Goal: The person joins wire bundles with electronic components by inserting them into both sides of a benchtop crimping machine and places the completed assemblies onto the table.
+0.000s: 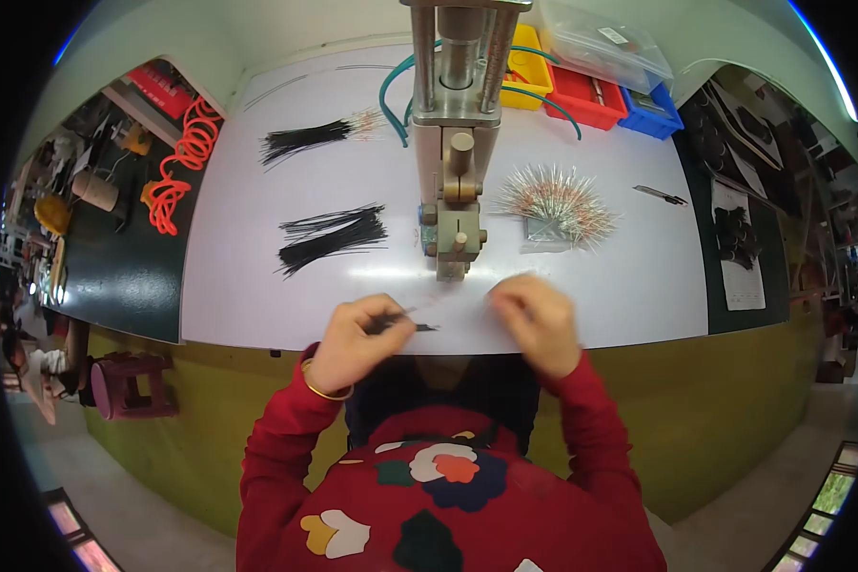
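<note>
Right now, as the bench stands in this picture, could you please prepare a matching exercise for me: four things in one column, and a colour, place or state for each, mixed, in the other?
Things:
1. Coiled tube
2. Left hand
3. Cutter knife
4. Stool

Descriptions:
A. Lies on the white tabletop
B. Purple
C. Bright orange
D. Holds thin dark strands

Right pairs: 1-C, 2-D, 3-A, 4-B.

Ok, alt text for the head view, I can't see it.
A person's left hand holds thin dark strands in front of a metal press; the right hand, blurred, is close by. On the white table, two black bundles lie to the left and a fan of silvery, copper-tinged strands to the right.
</note>
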Motion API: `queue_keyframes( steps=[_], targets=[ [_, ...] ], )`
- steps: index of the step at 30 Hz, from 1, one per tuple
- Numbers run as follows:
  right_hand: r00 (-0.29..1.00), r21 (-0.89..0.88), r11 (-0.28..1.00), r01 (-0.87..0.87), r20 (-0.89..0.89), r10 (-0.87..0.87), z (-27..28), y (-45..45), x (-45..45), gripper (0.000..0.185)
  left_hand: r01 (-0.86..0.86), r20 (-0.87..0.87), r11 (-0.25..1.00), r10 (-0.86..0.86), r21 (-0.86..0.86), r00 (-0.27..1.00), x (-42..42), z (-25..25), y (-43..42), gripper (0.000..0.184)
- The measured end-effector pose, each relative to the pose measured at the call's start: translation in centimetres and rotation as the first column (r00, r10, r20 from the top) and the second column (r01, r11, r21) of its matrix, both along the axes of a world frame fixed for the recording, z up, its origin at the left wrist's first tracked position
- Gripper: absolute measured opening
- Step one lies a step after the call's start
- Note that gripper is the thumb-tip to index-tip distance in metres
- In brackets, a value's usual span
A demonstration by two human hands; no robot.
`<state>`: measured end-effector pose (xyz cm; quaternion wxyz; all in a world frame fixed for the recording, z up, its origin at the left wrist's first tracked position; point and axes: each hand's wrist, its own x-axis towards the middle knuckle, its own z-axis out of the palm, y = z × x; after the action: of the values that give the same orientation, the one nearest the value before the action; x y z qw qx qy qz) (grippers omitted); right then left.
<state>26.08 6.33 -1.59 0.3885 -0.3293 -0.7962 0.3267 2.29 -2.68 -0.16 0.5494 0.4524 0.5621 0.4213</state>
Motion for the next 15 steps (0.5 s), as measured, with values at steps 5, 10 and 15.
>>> queue_keyframes(
  steps=[5, 10, 15],
  targets=[
    [0.927, 0.382, 0.905, 0.186, 0.236, -0.29, 1.1, 6.3, 3.1, 0.014, -0.136, 0.051, 0.99, 0.137, -0.026, 0.989, -2.8, -0.4, 2.3, 0.012],
    [0.881, 0.524, 0.848, 0.081, 0.36, -0.306, 0.6, 7.4, 3.0, 0.018, -0.087, -0.035, 0.996, 0.087, -0.002, 0.996, -3.4, -2.4, 4.1, 0.016],
    [0.894, 0.572, 0.817, 0.065, 0.331, -0.303, 0.1, 7.7, 3.0, 0.017, -0.047, -0.041, 0.999, 0.047, 0.014, 0.998, -1.9, -2.2, 5.1, 0.018]
  ],
)
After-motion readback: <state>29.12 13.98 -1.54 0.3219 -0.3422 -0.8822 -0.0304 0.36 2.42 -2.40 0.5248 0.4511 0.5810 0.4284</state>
